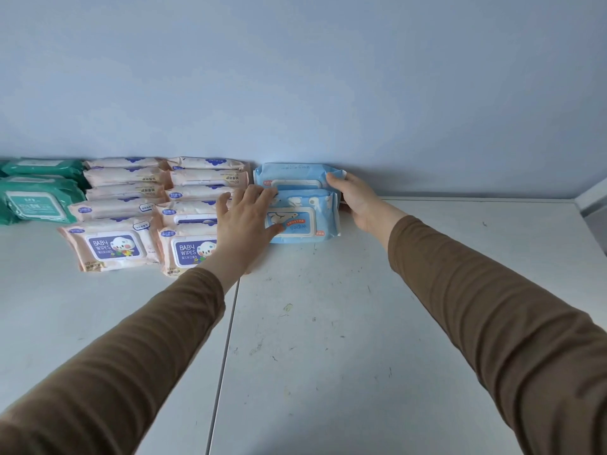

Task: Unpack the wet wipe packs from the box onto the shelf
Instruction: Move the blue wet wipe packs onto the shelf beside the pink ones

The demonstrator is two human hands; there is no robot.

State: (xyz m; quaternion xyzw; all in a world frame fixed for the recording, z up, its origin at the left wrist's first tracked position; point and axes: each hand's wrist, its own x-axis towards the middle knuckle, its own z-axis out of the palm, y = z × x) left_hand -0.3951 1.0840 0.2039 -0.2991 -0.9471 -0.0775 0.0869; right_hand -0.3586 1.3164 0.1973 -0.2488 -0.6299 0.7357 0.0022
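pale blue wall [295, 77], scuffed white surface [361, 323]

A single head-worn, wide-angle camera looks forward and down along two outstretched brown-sleeved arms [476, 307] onto a scuffed white shelf surface [345, 339]. It faces a pale blue back wall [295, 77], where rows of soft plastic wet wipe packs [203, 205] sit at arm's reach. Straight edges bow towards the frame's borders. No second view overlaps it.

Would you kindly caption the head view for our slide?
Both hands, left hand and right hand, settle two blue plastic wet wipe packs against the wall beside pink packs.
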